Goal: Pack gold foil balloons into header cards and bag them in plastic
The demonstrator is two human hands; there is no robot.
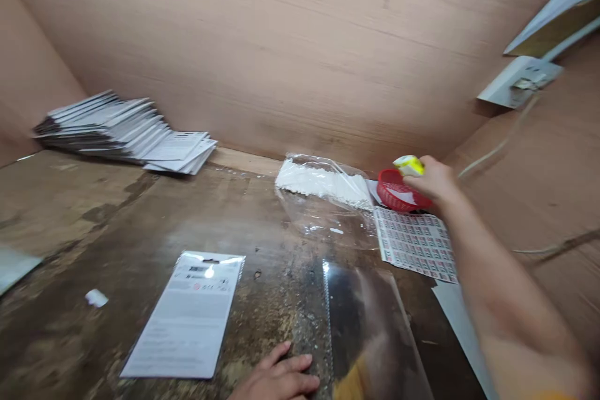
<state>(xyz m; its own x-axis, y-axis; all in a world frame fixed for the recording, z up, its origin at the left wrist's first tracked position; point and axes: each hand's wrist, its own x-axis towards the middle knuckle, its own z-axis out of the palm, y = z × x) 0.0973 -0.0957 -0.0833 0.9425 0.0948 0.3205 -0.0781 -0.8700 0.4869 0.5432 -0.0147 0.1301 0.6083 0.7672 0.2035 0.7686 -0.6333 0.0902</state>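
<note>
My right hand (435,178) is stretched far out to the back right. Its fingers are closed around a small yellow-and-white object (409,165) whose kind I cannot make out, at the rim of a red plastic basket (397,199). Palm down on the table with fingers apart, my left hand (284,378) holds nothing. It lies between a printed white card in a clear sleeve (187,319) and a clear plastic sleeve (375,331). White paper shows inside the basket.
Stacked printed cards (126,131) lean at the back left. A clear bag of small white pieces (323,184) lies by the back wall. Near the basket is a sheet of printed labels (415,242). A white socket box (520,82) with a cable hangs at right.
</note>
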